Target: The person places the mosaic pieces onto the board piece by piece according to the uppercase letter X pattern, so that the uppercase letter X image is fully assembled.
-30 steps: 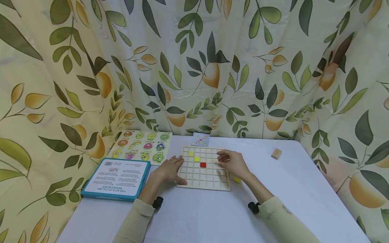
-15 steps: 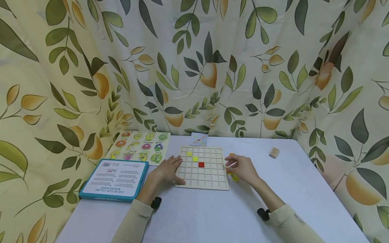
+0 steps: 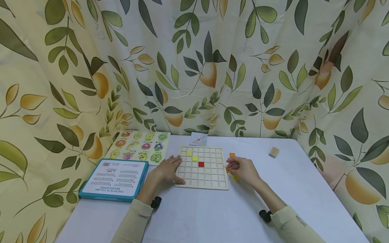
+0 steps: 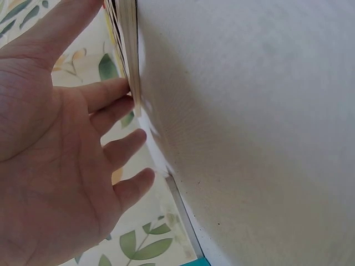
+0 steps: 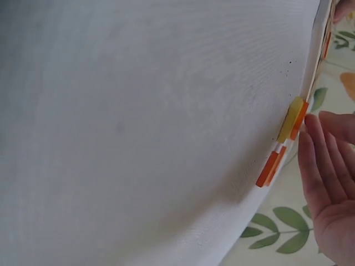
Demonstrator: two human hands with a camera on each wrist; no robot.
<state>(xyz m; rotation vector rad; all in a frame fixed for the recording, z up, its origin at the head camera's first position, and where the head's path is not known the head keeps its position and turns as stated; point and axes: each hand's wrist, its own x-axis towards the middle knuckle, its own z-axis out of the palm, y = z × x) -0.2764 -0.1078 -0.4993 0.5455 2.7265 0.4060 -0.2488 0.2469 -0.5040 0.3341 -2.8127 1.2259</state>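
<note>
A light wooden grid board (image 3: 201, 175) lies on the table, with two yellow tiles (image 3: 195, 159) and one red tile (image 3: 201, 164) in its cells, set along a diagonal. My left hand (image 3: 166, 171) rests at the board's left edge with fingers spread; in the left wrist view its fingertips (image 4: 126, 87) touch the edge. Beside the right edge, my right hand (image 3: 244, 171) is over loose orange tiles (image 5: 270, 167) and yellow tiles (image 5: 289, 120). Its thumb and fingertips come close together at the tiles, and nothing shows between them. The hand partly covers these tiles in the head view.
Behind the board lies a small card with a coloured grid (image 3: 199, 138). A blue-edged box (image 3: 113, 179) and a sheet of cartoon fruit pictures (image 3: 141, 145) lie at left. A small wooden block (image 3: 274, 152) sits at the far right. A leaf-patterned curtain (image 3: 194, 67) hangs behind.
My right hand has moved from above the board's right side to the loose tiles beside it. An orange tile now shows behind that hand. My left hand stays on the board's edge.
</note>
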